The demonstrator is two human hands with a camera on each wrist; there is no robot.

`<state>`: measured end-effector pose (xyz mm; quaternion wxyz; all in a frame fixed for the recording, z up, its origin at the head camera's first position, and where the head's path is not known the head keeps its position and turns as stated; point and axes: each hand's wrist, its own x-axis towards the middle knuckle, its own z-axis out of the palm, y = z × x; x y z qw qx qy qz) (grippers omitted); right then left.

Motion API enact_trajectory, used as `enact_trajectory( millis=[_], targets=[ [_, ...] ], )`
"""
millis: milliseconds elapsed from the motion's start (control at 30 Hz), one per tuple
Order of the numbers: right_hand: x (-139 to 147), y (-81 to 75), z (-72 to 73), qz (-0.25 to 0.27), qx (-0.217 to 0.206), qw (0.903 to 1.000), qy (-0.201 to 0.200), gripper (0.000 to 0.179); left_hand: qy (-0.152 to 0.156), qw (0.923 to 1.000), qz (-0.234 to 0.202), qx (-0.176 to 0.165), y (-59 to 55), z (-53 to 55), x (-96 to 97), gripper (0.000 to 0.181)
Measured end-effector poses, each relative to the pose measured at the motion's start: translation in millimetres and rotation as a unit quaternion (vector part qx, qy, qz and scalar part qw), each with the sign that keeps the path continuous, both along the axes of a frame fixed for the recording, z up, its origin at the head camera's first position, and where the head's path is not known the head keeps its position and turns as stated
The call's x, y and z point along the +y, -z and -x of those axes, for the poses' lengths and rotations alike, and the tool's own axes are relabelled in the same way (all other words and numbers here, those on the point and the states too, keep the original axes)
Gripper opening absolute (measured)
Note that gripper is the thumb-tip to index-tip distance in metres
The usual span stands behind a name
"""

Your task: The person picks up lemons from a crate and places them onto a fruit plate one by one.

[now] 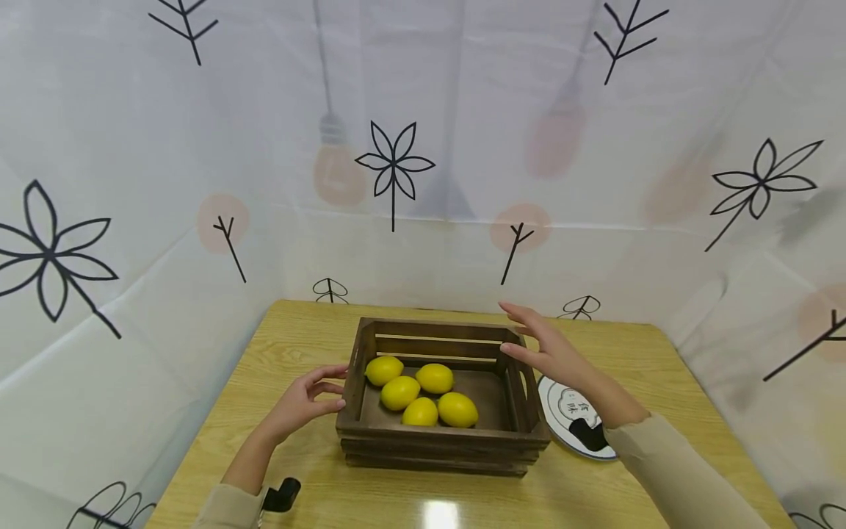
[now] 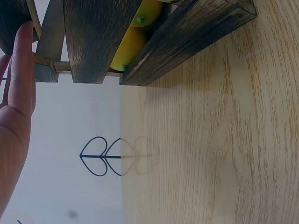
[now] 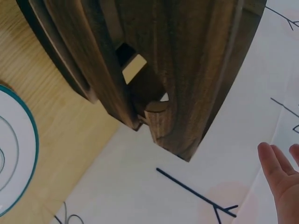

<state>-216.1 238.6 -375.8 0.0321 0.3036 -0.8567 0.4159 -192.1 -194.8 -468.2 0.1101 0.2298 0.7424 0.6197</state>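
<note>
A light, wood-grained desk [image 1: 291,345] spans the lower middle of the head view. Directly on it, at lower centre, sits a dark slatted wooden crate [image 1: 436,444]; to its right lies a round white plate [image 1: 560,413], partly hidden.

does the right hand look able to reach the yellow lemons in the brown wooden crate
Probably yes: the right hand is empty near the crate, whose open top leaves the lemons uncovered.
</note>
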Motion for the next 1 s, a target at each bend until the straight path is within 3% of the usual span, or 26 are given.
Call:
enact_trajectory(
  millis=[267,1000],
  targets=[
    [-10.9,-10.7,-0.6,-0.01,-0.012,0.9999,0.005,0.064,0.001,1.0,-0.002,0.003,0.7,1.1,0.8,0.056],
    [-31.0,-7.5,22.3,0.017,-0.08,0.9962,-0.032,0.062,-0.003,1.0,0.005,0.005,0.3,0.1,-0.4,0.056]
  ],
)
